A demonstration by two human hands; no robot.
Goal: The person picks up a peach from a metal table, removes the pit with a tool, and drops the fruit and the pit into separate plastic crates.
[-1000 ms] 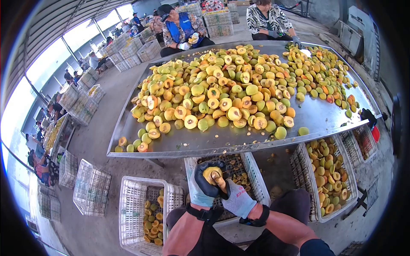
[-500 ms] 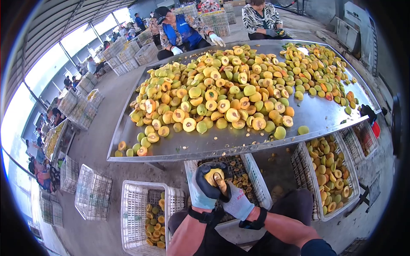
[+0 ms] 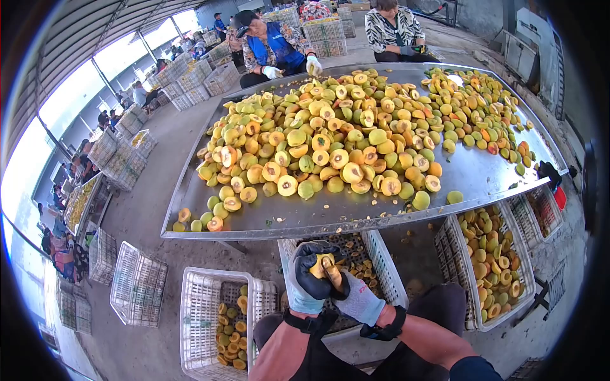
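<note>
My left hand (image 3: pixel 307 277), in a black and grey-blue glove, is closed around a yellow stone fruit half (image 3: pixel 321 265), peach-like in look. My right hand (image 3: pixel 358 297), gloved alike, is pressed up against it from the right with bent fingers. A brown, thumb-shaped piece (image 3: pixel 332 272) reaches from the right hand onto the fruit; whether it is a bare thumb or a tool I cannot tell. Both hands are above a white crate (image 3: pixel 386 270) with dark scraps and fruit bits, partly hidden by my arms. Beyond them a metal table (image 3: pixel 298 219) bears a big heap of fruit halves (image 3: pixel 318 143).
A crate of fruit halves (image 3: pixel 185 324) stands to my left, a fuller crate (image 3: pixel 522 270) to my right. Two people sit across the table: one in a blue vest (image 3: pixel 277 47) with white gloves, one in a patterned top (image 3: pixel 394 30). Stacked crates (image 3: pixel 114 162) stand farther left.
My hands stay together on the fruit, with the right hand slightly turned. The person in the blue vest has drawn both gloved hands in at the table's far edge. The view has shifted slightly.
</note>
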